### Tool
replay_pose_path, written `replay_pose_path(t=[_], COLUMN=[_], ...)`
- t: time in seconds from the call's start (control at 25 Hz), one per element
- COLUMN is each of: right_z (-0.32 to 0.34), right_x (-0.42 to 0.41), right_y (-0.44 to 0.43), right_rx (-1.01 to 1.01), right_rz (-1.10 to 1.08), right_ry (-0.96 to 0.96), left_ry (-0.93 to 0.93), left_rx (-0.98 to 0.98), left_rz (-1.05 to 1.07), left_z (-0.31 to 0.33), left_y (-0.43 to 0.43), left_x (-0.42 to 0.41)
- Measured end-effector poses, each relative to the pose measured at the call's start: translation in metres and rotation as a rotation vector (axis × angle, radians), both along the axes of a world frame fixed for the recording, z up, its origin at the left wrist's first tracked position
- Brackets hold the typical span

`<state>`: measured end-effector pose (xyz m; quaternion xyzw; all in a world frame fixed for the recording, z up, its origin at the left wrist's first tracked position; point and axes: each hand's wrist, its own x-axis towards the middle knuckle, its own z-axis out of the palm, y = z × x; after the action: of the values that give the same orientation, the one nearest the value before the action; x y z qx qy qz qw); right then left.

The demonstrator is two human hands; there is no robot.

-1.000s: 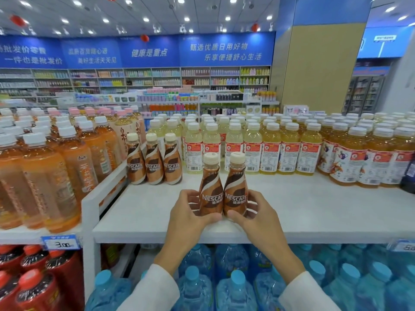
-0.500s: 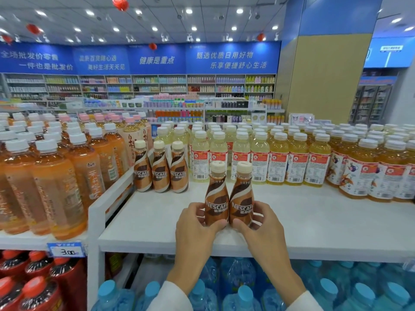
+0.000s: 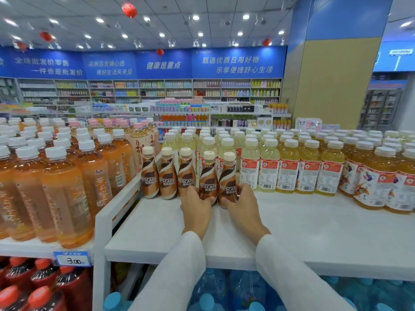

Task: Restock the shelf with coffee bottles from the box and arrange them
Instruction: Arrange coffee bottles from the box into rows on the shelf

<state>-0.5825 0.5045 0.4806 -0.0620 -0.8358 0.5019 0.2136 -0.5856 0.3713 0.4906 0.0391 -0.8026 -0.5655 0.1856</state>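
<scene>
Left hand grips left bottle; right hand grips right bottle. Both stand upright on shelf, caps up, side by side, NESCAFE labels facing the camera.

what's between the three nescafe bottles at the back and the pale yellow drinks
In the head view, two more coffee bottles fill that gap, side by side: the left hand grips one, the right hand the other.

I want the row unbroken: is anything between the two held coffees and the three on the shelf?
Nothing visible except the left hand itself, which grips one. The held bottles stand close beside the row of three.
</scene>
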Motion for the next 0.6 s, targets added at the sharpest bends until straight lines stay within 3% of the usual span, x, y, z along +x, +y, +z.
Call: replay_pose_path(t=[0.6], right_z=[-0.002], right_x=[-0.029], right_y=[-0.009], right_rx=[-0.004], right_rz=[-0.007], right_ry=[0.005], left_ry=[0.003], left_rx=[0.021], left_rz=[0.091], left_z=[-0.003], left_y=[0.009], left_x=[-0.024])
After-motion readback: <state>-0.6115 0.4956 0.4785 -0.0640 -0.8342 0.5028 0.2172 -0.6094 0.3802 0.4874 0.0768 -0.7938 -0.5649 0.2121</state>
